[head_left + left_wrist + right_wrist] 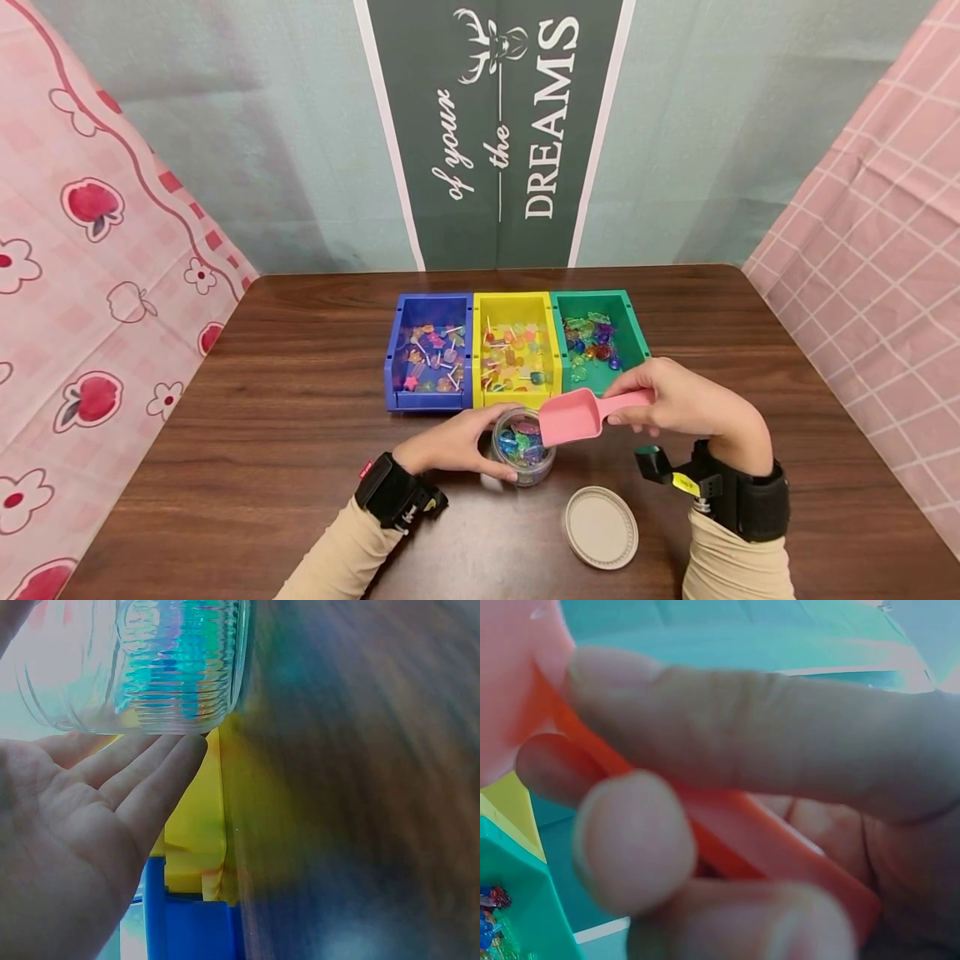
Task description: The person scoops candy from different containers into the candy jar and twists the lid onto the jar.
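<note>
A clear ribbed jar (531,475) stands on the table with shiny, colourful translucent pieces (517,442) inside. My left hand (457,443) holds it from the left, thumb at the front and fingers along the far side; the left wrist view shows fingertips against the jar's wall (180,697). In my right hand (675,402) is a pink scoop (572,418), its handle (780,855) gripped between thumb and fingers. The scoop's blade overlaps the right part of the jar's mouth in the head view, and no pieces show on it.
Behind the jar stand three joined bins: blue (429,402), yellow (517,401) and green (636,329). Lollipop-like charms lie in the blue and yellow ones, gem-like pieces (592,342) in the green. A round pale lid (602,528) lies on the table in front of the jar.
</note>
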A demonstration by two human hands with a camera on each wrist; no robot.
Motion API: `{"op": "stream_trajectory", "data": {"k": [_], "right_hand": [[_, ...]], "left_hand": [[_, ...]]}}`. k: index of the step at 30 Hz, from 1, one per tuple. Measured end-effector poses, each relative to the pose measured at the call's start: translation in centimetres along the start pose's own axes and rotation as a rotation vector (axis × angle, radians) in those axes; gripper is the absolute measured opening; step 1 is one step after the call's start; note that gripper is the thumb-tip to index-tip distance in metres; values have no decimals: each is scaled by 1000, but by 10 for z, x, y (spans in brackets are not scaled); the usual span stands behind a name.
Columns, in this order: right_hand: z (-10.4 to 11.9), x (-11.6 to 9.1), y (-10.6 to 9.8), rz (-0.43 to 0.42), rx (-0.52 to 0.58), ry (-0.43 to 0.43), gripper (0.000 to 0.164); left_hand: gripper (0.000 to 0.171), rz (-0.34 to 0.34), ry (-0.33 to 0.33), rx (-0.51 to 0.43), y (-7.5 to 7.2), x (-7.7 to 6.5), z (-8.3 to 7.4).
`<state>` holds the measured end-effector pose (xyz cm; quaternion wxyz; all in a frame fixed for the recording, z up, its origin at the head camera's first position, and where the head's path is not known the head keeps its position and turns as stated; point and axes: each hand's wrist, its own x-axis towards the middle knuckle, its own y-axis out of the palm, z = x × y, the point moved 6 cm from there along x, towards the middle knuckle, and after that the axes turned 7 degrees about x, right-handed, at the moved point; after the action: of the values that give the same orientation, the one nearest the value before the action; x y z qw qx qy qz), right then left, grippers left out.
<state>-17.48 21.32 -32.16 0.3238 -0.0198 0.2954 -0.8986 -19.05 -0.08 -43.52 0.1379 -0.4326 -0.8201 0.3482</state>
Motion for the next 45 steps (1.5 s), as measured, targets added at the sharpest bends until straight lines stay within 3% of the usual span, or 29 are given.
{"op": "stream_trajectory", "data": {"k": [12, 20, 27, 34, 45], "right_hand": [[-11, -27, -22, -111, -4, -45, 18], [-24, -38, -37, -239, -89, 36, 19], [-28, -35, -42, -312, -128, 145, 24], [-28, -29, -41, -322, -138, 147, 26], [-36, -9, -39, -372, -164, 239, 32]], "left_hand": [[85, -11, 0, 18, 1, 1, 1], [86, -6, 0, 14, 1, 1, 1], [86, -10, 8, 29, 1, 1, 1], [86, -8, -2, 25, 1, 0, 0], [85, -5, -2, 18, 1, 0, -1]]}}
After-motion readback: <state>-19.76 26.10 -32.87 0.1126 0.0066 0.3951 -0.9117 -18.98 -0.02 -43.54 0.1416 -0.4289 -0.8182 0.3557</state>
